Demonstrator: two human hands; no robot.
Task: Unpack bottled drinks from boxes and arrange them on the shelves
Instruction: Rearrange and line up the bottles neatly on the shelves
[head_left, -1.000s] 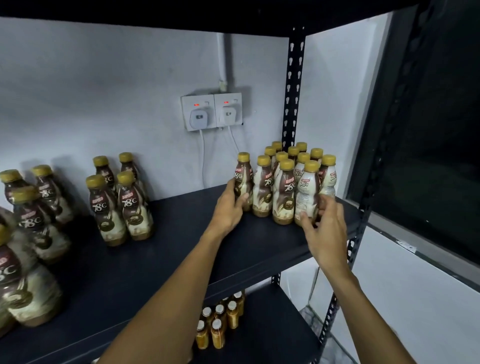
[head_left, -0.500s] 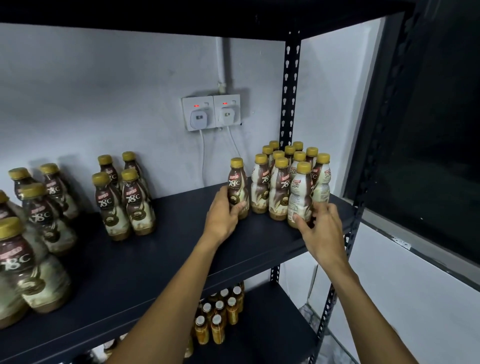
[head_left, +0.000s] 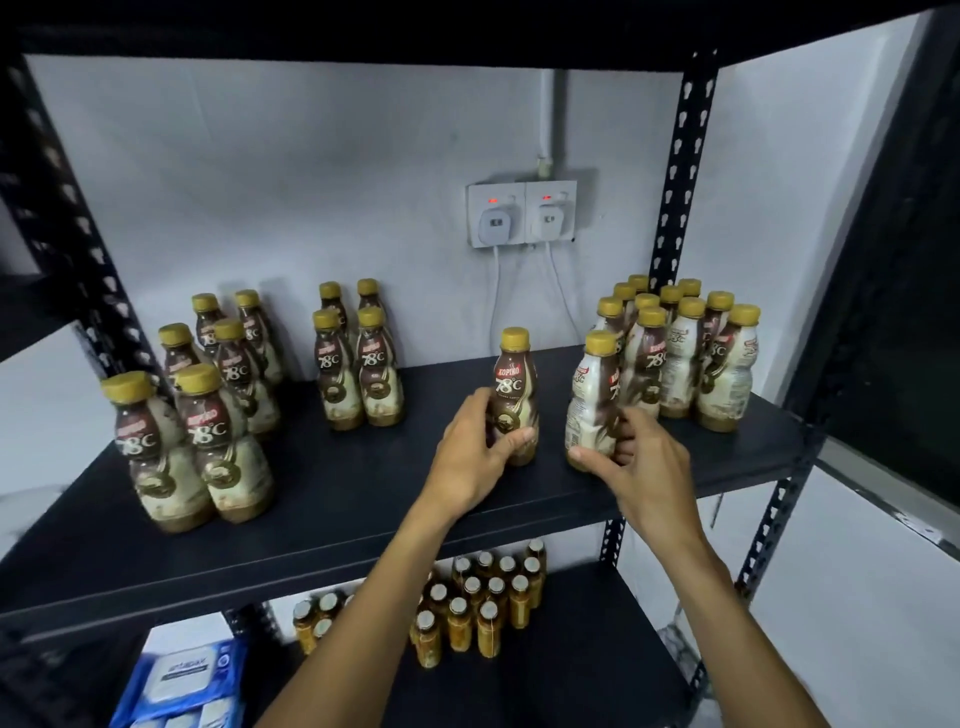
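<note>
On the dark upper shelf, a lone coffee bottle with a gold cap stands upright near the front edge, set apart from the others. The left hand grips its lower half from the left, thumb across the front and fingers curled round the far side. Just to its right, not touching it, stands the front bottle of a tight cluster packed into the shelf's right end. The right hand holds this front bottle low down, thumb pressed near its base and fingers curled round its right side; how far they wrap behind is hard to tell. Both bottles rest on the shelf. Further left stand a group of four and a looser group by the left upright. On the lower shelf stand small amber bottles and a blue pack.
</note>
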